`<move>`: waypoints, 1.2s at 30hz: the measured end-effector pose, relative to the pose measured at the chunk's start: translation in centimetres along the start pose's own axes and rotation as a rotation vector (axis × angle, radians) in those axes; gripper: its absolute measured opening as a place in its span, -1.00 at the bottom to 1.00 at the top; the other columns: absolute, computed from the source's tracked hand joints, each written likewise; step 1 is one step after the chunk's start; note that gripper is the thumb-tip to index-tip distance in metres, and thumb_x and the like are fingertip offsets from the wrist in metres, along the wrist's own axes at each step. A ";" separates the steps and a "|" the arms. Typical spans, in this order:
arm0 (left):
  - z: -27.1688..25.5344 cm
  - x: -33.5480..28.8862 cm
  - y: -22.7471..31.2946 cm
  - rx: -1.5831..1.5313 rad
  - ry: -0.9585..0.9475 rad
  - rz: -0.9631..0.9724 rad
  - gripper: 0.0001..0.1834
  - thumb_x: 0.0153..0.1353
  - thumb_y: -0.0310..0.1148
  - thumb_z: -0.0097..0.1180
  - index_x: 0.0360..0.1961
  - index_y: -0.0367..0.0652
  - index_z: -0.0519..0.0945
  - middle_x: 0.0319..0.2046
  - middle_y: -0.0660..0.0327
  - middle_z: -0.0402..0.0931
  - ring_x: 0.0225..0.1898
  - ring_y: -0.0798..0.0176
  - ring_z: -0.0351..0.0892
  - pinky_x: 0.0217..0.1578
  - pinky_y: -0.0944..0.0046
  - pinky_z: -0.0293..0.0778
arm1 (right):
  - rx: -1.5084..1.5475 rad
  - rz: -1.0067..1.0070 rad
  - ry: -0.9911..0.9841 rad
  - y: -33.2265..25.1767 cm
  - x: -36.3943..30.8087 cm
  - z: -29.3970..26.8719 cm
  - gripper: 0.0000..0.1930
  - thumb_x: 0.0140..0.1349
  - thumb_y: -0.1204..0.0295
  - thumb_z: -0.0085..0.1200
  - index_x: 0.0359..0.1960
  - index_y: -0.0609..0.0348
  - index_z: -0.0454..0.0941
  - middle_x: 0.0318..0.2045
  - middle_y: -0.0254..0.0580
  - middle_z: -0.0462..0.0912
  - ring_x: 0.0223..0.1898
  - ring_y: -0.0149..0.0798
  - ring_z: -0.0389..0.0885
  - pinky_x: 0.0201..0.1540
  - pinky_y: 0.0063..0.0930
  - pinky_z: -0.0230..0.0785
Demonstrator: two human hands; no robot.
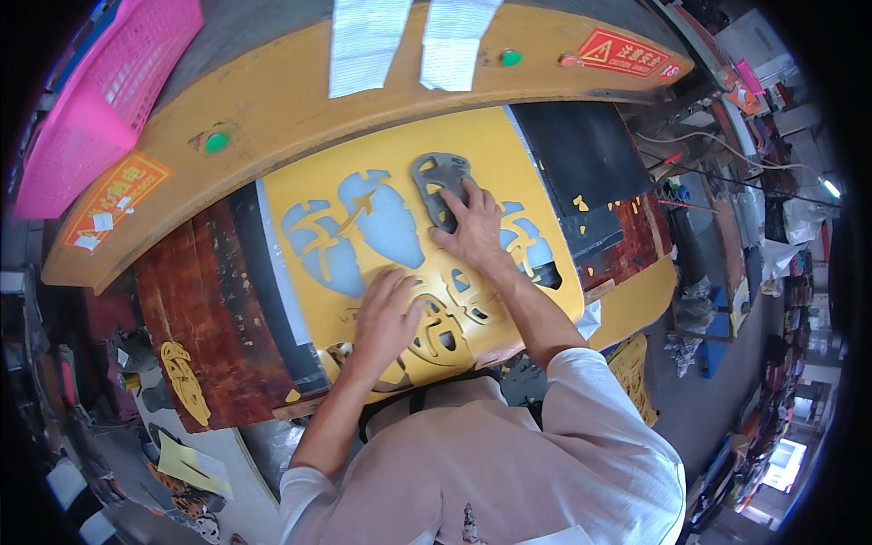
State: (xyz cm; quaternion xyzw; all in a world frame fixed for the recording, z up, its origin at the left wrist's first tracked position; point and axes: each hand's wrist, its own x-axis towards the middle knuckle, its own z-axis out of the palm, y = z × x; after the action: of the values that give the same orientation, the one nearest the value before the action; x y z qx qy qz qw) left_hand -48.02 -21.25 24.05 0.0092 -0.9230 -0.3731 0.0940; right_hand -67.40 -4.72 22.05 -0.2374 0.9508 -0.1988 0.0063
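Note:
A yellow sheet (463, 132) with several shoe-sole-shaped cut-outs lies on the work surface in front of me. Standing on its far part is a dark grey metal cutting die (442, 168), shaped like a shoe sole. My right hand (475, 225) grips the die's near end, thumb on the left side and fingers over its right edge. Nearer to me, my left hand (389, 318) rests on the sheet with fingers stretched out, holding nothing. It covers part of the cut-outs near the front edge.
A wide yellow machine beam (300, 113) with green buttons crosses behind the sheet. Two white papers (368, 45) hang from it. At the far left stands a pink plastic basket (118, 100). Yellow scraps (184, 383) lie on the reddish-brown board (204, 300).

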 end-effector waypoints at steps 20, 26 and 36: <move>6.9 2.9 -0.4 0.053 0.118 0.179 -0.74 0.21 -0.45 0.33 -0.07 -0.29 0.74 0.10 -0.01 0.69 0.28 -0.17 0.58 0.32 -0.05 0.51 | 0.343 -0.066 0.165 3.9 0.6 -3.7 -0.48 -0.06 0.24 0.44 0.04 -0.01 0.84 0.31 -0.05 0.63 0.25 0.22 0.57 0.36 -0.06 0.47; 6.4 7.6 -1.8 0.150 0.205 0.163 -0.54 0.29 -0.38 0.28 0.18 -0.35 0.61 0.31 -0.20 0.49 0.41 -0.30 0.40 0.42 -0.14 0.35 | 0.535 0.119 0.128 0.9 0.5 -4.4 -0.45 -0.02 0.29 0.50 0.09 0.14 0.80 0.32 0.04 0.60 0.34 0.13 0.55 0.39 -0.11 0.45; 13.7 17.4 1.3 0.047 -0.024 0.249 -0.54 0.30 -0.21 0.25 0.05 -0.41 0.66 0.24 -0.21 0.50 0.42 -0.32 0.34 0.49 -0.17 0.22 | 0.724 0.305 0.317 5.6 -6.1 -14.1 -0.46 0.03 0.63 0.50 0.13 0.37 0.72 0.38 0.05 0.53 0.35 -0.12 0.56 0.36 -0.29 0.46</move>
State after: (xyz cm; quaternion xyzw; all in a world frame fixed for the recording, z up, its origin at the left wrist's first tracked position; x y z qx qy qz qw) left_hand -67.54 -12.44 18.18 -0.1080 -0.9265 -0.3368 0.1283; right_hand -65.96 7.87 32.40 -0.0429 0.8329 -0.5510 -0.0278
